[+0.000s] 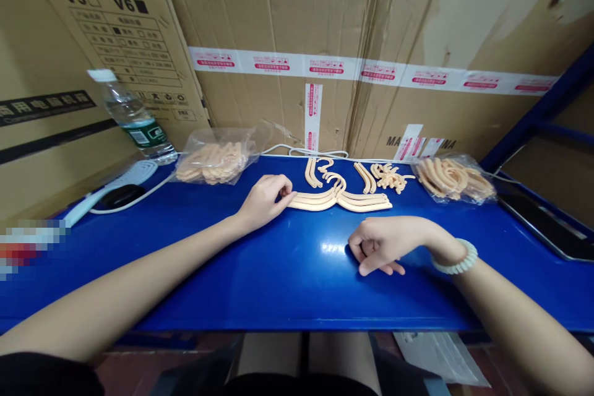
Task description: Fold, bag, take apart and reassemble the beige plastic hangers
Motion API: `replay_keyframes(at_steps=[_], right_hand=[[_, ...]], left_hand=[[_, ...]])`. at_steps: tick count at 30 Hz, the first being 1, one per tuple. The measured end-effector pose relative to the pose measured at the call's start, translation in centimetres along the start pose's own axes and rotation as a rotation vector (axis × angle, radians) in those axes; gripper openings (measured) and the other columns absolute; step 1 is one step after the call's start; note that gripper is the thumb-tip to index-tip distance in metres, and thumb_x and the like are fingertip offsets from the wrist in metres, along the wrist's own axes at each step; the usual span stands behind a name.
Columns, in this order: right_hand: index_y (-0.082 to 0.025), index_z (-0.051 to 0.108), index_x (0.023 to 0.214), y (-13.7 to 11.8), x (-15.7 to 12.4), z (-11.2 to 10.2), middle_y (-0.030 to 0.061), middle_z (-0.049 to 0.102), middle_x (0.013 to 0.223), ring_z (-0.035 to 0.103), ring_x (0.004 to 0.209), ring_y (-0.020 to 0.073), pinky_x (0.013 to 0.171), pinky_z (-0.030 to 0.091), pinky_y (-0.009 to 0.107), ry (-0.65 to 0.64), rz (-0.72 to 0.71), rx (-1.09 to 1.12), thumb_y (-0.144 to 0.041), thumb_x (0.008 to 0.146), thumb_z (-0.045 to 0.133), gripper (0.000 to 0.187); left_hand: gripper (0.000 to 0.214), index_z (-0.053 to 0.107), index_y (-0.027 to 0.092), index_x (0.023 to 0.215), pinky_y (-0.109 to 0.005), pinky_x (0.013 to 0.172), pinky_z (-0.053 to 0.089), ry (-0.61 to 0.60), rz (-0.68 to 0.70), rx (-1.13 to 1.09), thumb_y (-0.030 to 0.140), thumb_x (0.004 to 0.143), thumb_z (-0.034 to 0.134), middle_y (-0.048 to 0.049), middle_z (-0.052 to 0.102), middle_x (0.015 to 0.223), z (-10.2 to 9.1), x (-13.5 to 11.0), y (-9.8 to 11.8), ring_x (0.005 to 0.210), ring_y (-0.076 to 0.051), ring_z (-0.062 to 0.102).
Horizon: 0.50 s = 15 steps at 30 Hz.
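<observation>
My left hand [266,201] is closed at the left end of a stack of pale, curved plastic strips [315,200], thumb and forefinger pinched at their tips. A second set of curved strips [366,200] lies to the right, its inner end meeting the first set. Thin hooked pieces [336,180] curl up just above where they meet. My right hand [387,244], with a pale coiled band [459,260] on the wrist, hovers or rests nearer the front edge. Its fingers are loosely bent and apart, and nothing shows in them.
Farther back lie loose strips [314,173], more strips [365,178] and a heap of small pieces [390,178]. Clear bags of similar parts [213,161] [452,178] flank them. A water bottle [139,120], white cable [139,203] and phone [547,226] are at the sides; cardboard boxes [278,108] stand behind.
</observation>
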State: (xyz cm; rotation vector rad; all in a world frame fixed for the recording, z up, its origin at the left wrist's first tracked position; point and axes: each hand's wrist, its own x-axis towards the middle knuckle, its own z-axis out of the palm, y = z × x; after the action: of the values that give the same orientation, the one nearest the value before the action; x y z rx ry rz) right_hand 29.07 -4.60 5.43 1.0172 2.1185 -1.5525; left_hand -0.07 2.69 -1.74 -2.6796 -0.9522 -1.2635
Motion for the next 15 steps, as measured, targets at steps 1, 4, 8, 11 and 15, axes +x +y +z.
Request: replay_keyframes(at_steps=[1,4,8,11,15], right_hand=[[-0.018,0.055,0.079,0.13,0.04,-0.04,-0.0049,0.060,0.053,0.056,0.040,0.0107,0.042,0.038,0.020,-0.002,-0.004,0.005,-0.063,0.080,0.073,0.048],[-0.018,0.056,0.080,0.53,0.12,-0.12,-0.0052,0.061,0.053,0.056,0.040,0.0108,0.041,0.037,0.020,-0.011,-0.009,0.012,-0.061,0.080,0.074,0.047],[-0.018,0.056,0.080,0.75,0.17,-0.15,-0.0053,0.061,0.053,0.057,0.040,0.0110,0.040,0.037,0.019,-0.015,-0.022,0.014,-0.056,0.082,0.073,0.042],[-0.018,0.056,0.080,0.60,0.17,-0.14,-0.0051,0.061,0.053,0.057,0.039,0.0112,0.039,0.037,0.019,-0.008,-0.033,0.007,-0.053,0.083,0.072,0.039],[-0.018,0.056,0.079,0.32,0.13,-0.09,-0.0048,0.061,0.052,0.057,0.039,0.0113,0.039,0.037,0.019,-0.003,-0.029,0.006,-0.054,0.082,0.073,0.040]], left_hand=[[0.017,0.046,0.021,0.082,-0.033,0.076,0.045,-0.003,-0.006,-0.002,0.026,0.097,0.053,0.0007,0.057,0.073,0.00,-0.01,0.03,0.069,-0.017,0.056],[0.016,0.048,0.022,0.083,-0.033,0.076,0.045,0.012,-0.033,0.003,0.027,0.098,0.050,-0.0006,0.060,0.075,0.03,-0.04,0.05,0.072,-0.018,0.058],[0.015,0.047,0.022,0.083,-0.034,0.076,0.046,-0.005,-0.052,0.024,0.026,0.098,0.046,-0.0017,0.061,0.076,0.13,-0.04,-0.08,0.073,-0.019,0.058],[0.019,0.045,0.022,0.079,-0.035,0.076,0.045,-0.028,-0.046,0.038,0.027,0.097,0.045,-0.0017,0.059,0.074,0.14,0.00,-0.14,0.072,-0.019,0.057],[0.027,0.037,0.023,0.072,-0.035,0.075,0.044,-0.010,-0.042,0.034,0.026,0.098,0.044,0.0000,0.054,0.068,0.08,0.03,-0.13,0.067,-0.018,0.054]])
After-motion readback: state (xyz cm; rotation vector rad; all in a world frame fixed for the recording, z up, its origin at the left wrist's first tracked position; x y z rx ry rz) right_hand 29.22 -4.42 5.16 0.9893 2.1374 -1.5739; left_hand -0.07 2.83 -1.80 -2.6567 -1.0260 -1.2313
